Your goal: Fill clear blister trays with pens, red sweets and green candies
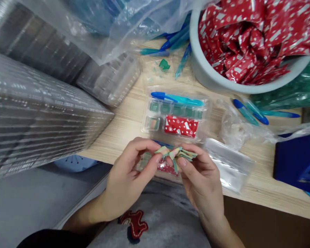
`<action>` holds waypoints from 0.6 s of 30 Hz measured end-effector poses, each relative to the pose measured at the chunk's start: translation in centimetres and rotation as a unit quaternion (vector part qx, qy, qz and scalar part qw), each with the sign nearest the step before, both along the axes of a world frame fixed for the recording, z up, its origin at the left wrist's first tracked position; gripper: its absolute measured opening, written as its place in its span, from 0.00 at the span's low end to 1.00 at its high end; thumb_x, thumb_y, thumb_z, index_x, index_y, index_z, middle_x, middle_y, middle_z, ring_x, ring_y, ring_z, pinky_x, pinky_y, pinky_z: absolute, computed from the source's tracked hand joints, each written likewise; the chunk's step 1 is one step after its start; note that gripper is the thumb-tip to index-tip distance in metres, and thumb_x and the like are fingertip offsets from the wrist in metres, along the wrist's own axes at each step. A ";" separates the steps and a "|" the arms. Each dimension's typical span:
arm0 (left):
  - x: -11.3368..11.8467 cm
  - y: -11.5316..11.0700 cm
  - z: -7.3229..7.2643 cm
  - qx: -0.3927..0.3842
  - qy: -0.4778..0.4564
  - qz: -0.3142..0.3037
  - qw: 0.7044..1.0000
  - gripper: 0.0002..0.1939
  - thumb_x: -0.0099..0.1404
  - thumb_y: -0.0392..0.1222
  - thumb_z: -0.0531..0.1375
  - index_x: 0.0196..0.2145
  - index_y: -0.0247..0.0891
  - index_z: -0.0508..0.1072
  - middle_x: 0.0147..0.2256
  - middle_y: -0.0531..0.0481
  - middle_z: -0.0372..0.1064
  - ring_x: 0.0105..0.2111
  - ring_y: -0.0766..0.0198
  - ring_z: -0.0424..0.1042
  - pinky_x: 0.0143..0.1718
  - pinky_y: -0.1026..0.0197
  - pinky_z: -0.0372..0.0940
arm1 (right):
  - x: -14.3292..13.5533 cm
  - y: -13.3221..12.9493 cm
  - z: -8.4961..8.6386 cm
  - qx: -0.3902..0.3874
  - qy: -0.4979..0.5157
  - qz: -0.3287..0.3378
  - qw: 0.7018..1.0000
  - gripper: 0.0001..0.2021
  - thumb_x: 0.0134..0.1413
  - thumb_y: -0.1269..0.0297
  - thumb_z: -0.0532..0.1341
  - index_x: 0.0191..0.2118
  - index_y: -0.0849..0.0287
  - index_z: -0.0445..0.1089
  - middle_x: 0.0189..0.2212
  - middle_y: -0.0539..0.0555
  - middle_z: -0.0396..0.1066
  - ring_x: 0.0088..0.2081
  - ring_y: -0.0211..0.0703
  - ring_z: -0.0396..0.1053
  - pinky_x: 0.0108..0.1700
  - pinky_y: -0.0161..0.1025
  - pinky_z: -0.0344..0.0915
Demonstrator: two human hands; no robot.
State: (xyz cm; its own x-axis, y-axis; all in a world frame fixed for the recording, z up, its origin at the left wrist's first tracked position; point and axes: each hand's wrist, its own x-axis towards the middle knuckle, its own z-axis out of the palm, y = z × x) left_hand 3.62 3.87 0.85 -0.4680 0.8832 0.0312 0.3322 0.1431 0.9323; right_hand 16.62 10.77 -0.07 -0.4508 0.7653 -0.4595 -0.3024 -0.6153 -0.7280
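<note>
My left hand (130, 179) pinches a small pale green and pink piece (162, 150) between thumb and forefinger. In my right hand (203, 182) is a fanned bundle of similar thin striped pieces (188, 154), gripped by thumb and fingers; their material is unclear. Just beyond both hands lies a clear plastic tray (208, 103) with compartments. It contains a blue toothbrush-like pen (181, 99), dark green squares (179, 109), a red white-spotted packet (181, 126) and a small striped square (153, 123). Beneath my hands, partly hidden, another tray shows a red spotted packet (167, 167).
A pale round tub (201, 74) full of red packets (244, 62) stands at the back right. Tall stacks of clear trays (46, 110) rise on the left. Loose blue pens (245, 112), a clear plastic moulding (228, 165) and a dark blue box (291, 165) lie rightward.
</note>
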 end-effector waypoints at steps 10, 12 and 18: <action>0.0 -0.1 -0.4 0.030 0.026 -0.036 0.999 0.10 0.66 0.31 0.60 0.44 0.42 0.70 0.39 0.52 0.71 0.42 0.68 0.72 0.44 0.64 0.71 | 0.1 -0.7 0.3 0.168 -0.145 0.015 0.975 0.14 0.53 0.74 0.68 0.42 0.45 0.78 0.37 0.46 0.78 0.37 0.37 0.76 0.40 0.33 0.77; 0.1 -0.1 -0.5 0.034 0.024 -0.040 0.998 0.10 0.66 0.32 0.60 0.43 0.42 0.70 0.38 0.52 0.71 0.41 0.67 0.72 0.44 0.63 0.71 | 0.1 -0.8 0.3 0.228 -0.189 0.024 0.955 0.15 0.54 0.74 0.68 0.43 0.44 0.78 0.39 0.46 0.77 0.41 0.36 0.75 0.43 0.32 0.75; 0.0 -0.3 -0.5 0.028 0.019 -0.001 0.999 0.12 0.64 0.28 0.60 0.42 0.42 0.71 0.37 0.53 0.71 0.39 0.68 0.73 0.41 0.65 0.72 | 0.1 -0.6 0.2 0.154 -0.124 0.027 0.980 0.14 0.53 0.73 0.68 0.42 0.45 0.78 0.38 0.45 0.77 0.37 0.35 0.77 0.39 0.28 0.77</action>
